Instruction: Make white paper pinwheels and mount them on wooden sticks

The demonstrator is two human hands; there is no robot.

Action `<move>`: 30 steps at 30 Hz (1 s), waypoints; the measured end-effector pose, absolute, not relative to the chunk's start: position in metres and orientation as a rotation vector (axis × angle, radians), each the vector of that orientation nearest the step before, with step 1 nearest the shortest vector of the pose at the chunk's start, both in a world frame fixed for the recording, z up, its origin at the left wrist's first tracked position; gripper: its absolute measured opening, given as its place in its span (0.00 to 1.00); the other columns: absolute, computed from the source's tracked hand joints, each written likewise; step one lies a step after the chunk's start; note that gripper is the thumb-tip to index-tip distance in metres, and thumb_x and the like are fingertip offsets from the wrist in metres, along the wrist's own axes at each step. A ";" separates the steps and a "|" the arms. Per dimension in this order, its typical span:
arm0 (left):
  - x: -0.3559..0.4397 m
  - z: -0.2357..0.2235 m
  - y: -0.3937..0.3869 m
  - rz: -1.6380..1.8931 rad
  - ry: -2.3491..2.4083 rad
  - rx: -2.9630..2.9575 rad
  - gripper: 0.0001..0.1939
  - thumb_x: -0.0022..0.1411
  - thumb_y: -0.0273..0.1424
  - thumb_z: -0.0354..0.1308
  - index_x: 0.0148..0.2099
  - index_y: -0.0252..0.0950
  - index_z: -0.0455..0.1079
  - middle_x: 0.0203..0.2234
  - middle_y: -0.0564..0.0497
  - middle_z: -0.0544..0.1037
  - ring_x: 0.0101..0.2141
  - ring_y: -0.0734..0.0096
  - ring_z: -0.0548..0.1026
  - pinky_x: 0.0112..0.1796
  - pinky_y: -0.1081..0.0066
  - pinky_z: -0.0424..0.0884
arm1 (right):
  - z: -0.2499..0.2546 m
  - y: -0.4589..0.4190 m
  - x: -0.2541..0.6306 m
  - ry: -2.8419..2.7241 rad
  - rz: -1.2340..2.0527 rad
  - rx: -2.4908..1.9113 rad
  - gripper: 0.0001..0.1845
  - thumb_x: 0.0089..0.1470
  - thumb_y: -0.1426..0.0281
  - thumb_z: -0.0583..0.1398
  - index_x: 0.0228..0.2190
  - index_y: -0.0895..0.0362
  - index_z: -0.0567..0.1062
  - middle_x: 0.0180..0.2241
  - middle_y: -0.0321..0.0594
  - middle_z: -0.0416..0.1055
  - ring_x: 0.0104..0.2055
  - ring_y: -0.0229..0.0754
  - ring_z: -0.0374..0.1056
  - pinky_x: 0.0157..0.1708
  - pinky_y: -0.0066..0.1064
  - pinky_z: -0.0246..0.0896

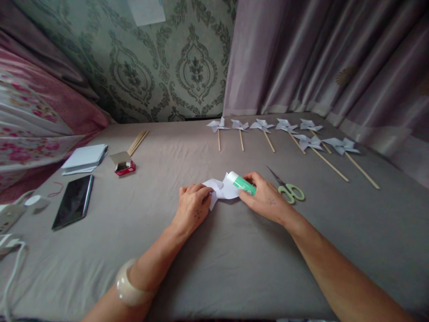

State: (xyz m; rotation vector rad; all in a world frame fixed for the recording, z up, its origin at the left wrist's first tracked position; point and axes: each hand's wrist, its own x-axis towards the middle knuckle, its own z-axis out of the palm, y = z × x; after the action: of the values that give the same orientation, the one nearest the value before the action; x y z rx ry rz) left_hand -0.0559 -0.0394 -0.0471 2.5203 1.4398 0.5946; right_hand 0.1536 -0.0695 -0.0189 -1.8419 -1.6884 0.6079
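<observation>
A white paper pinwheel (221,189) with folded blades lies on the grey cloth in front of me. My left hand (194,202) has its fingers closed on the pinwheel's left edge; the fingertips are partly hidden. In my right hand (264,194) is a green glue stick (244,184) with a white end, lying across the pinwheel's right blade. Whether the white end is a cap I cannot tell. Just right of that hand rest scissors (291,191) with pale green handles, their blades pointing away to the upper left.
Several finished pinwheels (263,125) on wooden sticks lie at the back right. On the left are loose sticks (138,143), an open red box (125,168), stacked white paper (85,157), a phone (73,201) and a power strip (11,217) with cables.
</observation>
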 end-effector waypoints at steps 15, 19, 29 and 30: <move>-0.065 -0.047 -0.027 0.639 1.340 2.614 0.14 0.65 0.26 0.47 0.45 0.40 0.73 0.41 0.47 0.78 0.42 0.66 0.75 0.44 0.64 0.62 | -0.008 -0.076 0.158 -1.687 0.473 -1.687 0.16 0.51 0.67 0.60 0.43 0.56 0.73 0.40 0.45 0.74 0.42 0.47 0.70 0.42 0.35 0.61; -0.066 -0.047 -0.027 0.650 1.319 2.614 0.14 0.64 0.25 0.48 0.45 0.39 0.73 0.42 0.47 0.78 0.42 0.66 0.75 0.44 0.65 0.63 | -0.007 -0.068 0.167 -1.443 0.794 -1.526 0.23 0.51 0.63 0.60 0.48 0.57 0.70 0.42 0.45 0.74 0.41 0.45 0.70 0.40 0.34 0.64; -0.054 -0.030 -0.050 0.797 1.280 2.743 0.11 0.64 0.31 0.51 0.42 0.40 0.74 0.35 0.48 0.77 0.37 0.69 0.74 0.43 0.65 0.61 | -0.013 -0.064 0.167 -1.334 1.169 -1.410 0.21 0.50 0.59 0.60 0.42 0.60 0.71 0.26 0.36 0.69 0.25 0.35 0.63 0.25 0.27 0.58; -0.052 -0.029 -0.053 0.751 1.210 2.787 0.11 0.65 0.32 0.50 0.42 0.40 0.74 0.34 0.49 0.77 0.36 0.69 0.74 0.42 0.65 0.61 | -0.012 -0.064 0.168 -1.317 1.179 -1.369 0.22 0.49 0.59 0.61 0.43 0.60 0.70 0.27 0.36 0.69 0.27 0.36 0.64 0.26 0.27 0.59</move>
State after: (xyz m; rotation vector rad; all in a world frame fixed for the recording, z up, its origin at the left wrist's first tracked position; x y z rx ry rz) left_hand -0.0519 -0.0528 -0.0288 2.7870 1.2099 0.7512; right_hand 0.1677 -0.0638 -0.0124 -1.3687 -1.3165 1.1789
